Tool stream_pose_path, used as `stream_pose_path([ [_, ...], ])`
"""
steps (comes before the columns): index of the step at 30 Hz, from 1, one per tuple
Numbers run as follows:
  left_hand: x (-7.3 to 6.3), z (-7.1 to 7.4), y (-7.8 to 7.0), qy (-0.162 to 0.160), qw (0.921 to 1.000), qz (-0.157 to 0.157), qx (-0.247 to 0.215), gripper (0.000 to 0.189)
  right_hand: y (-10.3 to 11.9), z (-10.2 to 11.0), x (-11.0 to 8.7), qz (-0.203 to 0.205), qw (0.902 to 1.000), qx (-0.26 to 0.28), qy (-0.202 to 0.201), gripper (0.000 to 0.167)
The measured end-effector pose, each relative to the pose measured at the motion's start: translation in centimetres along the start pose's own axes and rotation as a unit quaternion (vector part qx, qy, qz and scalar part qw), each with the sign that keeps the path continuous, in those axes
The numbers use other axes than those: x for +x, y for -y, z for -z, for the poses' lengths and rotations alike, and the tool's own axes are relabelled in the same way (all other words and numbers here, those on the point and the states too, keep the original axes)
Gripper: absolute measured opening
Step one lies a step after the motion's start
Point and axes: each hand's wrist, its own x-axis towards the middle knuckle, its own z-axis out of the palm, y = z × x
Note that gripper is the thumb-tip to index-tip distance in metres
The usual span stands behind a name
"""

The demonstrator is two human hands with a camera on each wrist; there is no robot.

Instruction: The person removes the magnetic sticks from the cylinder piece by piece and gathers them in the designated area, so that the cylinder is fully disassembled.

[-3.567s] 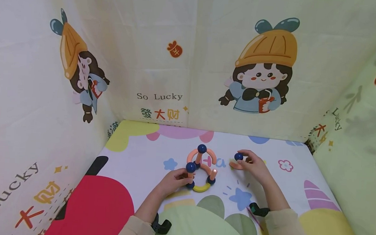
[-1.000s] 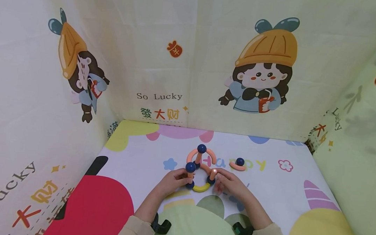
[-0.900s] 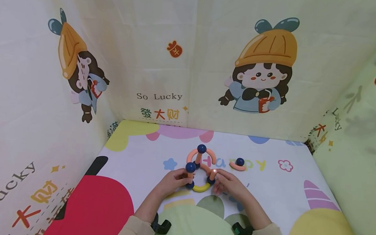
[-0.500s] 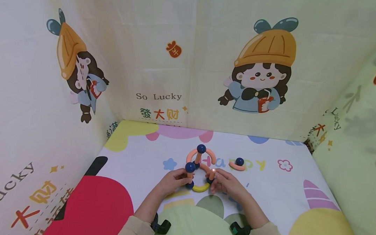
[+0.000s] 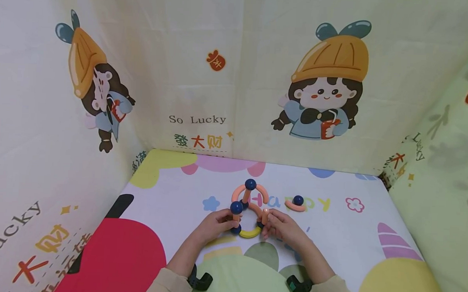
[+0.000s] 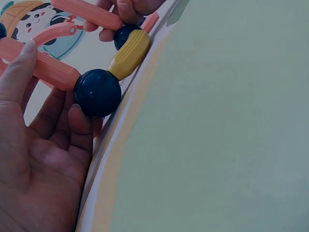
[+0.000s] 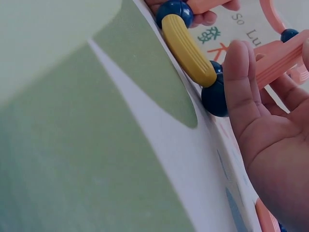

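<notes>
A frame of magnetic rods and navy balls stands mid-table, joined by a yellow curved rod (image 5: 249,234) at its front. My left hand (image 5: 214,225) pinches the upright pink rod (image 6: 55,70) at the left, its fingers beside the lower navy ball (image 6: 98,93). A ball (image 5: 236,207) caps that rod. My right hand (image 5: 287,229) holds the upright pink rod (image 7: 285,58) at the right, whose top end is bare. Behind, another upright carries a navy ball (image 5: 250,184), with a pink arch (image 5: 262,193) around it.
Right of the frame, a loose navy ball (image 5: 298,200) sits against a curved pink rod (image 5: 295,206) on the patterned tablecloth (image 5: 332,237). Printed fabric walls (image 5: 255,99) enclose the table at the back and both sides.
My right hand has set the navy ball down by the loose curved rod and moved left to the frame's right upright, closing in on it slightly. My left hand has stayed put.
</notes>
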Motion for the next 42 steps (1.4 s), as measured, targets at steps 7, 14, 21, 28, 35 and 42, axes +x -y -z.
stream_pose_path([
  [7,0.0,0.0,0.0,0.001,1.0000,0.000,-0.004,0.027,0.3,0.0,-0.1,-0.013,0.9991,-0.020,-0.036,0.054],
  [14,-0.1,0.0,-0.3,0.003,0.9999,0.005,-0.008,0.025,0.4,1.1,-0.5,-0.020,0.9900,-0.103,-0.095,0.044],
  [21,0.1,0.0,0.0,0.002,1.0000,0.005,-0.005,0.025,0.5,2.5,-1.4,-0.014,0.9799,-0.161,-0.116,0.040],
  [28,0.2,-0.1,0.1,0.002,1.0000,0.007,-0.005,0.029,0.3,4.4,-2.1,0.002,0.9620,-0.224,-0.155,0.034],
  [35,0.3,-0.1,0.3,0.005,0.9999,0.009,-0.013,0.032,0.7,5.7,-3.0,-0.045,0.9476,-0.239,-0.208,0.045],
  [42,0.3,0.0,0.1,0.004,0.9999,0.014,-0.007,0.031,0.6,7.0,-4.0,-0.030,0.9194,-0.314,-0.234,0.044],
])
